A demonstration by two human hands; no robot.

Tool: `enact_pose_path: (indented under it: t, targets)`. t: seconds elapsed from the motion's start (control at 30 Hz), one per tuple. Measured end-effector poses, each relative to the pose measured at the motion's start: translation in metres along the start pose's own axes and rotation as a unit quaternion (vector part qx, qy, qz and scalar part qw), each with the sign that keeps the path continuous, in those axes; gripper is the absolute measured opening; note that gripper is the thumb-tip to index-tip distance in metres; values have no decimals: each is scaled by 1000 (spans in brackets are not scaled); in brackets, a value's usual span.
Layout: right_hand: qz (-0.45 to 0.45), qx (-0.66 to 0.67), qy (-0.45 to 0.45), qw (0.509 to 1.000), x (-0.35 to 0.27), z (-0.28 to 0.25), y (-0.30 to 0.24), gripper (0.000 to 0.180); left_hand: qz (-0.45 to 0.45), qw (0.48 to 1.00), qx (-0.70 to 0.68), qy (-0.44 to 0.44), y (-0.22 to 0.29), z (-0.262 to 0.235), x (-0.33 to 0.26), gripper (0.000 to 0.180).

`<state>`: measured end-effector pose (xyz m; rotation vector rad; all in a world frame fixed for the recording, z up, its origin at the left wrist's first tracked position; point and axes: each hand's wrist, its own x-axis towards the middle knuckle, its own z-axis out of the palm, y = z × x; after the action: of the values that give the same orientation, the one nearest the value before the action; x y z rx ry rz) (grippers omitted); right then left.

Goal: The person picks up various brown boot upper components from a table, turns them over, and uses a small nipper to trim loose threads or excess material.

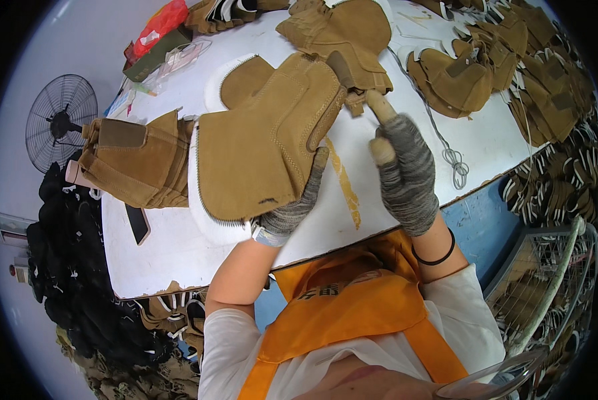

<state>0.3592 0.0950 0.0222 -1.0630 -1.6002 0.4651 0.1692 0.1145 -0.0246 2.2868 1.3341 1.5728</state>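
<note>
My left hand [299, 210], in a grey knit glove, is closed on the near right edge of a brown suede boot upper [252, 150]. Its thumb shows along the edge, while the other fingers are hidden beneath. White lining with a toothed edge borders the piece. To the right, my right hand [409, 177] wears a similar glove with pale fingertip covers. Its thumb and forefinger are apart with nothing visible between them. The forefinger tip lies close to another stack of brown uppers [352, 33] at the back.
Left on the white table [159, 257] are stacked uppers [139, 157] and a dark flat object [137, 225]. A green box [155, 57] holds a red bag. Yellow tape [343, 183] and a coiled grey cord [457, 170] lie rightward. A wire cart [545, 287] stands lower right.
</note>
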Motion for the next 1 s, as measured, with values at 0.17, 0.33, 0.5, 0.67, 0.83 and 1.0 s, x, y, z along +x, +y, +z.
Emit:
enact_pose_path:
  t: [0.17,0.33,0.5,0.67,0.83,1.0]
  targets:
    - [-150,-157,52,975,13,11,-9,44,-39,996,38,-73,22,-26,12,52]
    - [-168,-164,73,969,11,14,-8,46,2,980,164,-109,21,-35,13,53]
    - [-163,-173,58,970,11,10,-14,46,-40,985,134,-103,27,-37,14,50]
    - [-120,-217,13,969,10,0,-30,45,11,978,196,-67,43,-33,22,46]
    - [-122,-130,29,984,10,4,-25,44,35,960,265,-87,57,-36,30,46]
    - [-137,-50,56,988,5,15,-11,45,27,980,164,-112,36,-38,22,50]
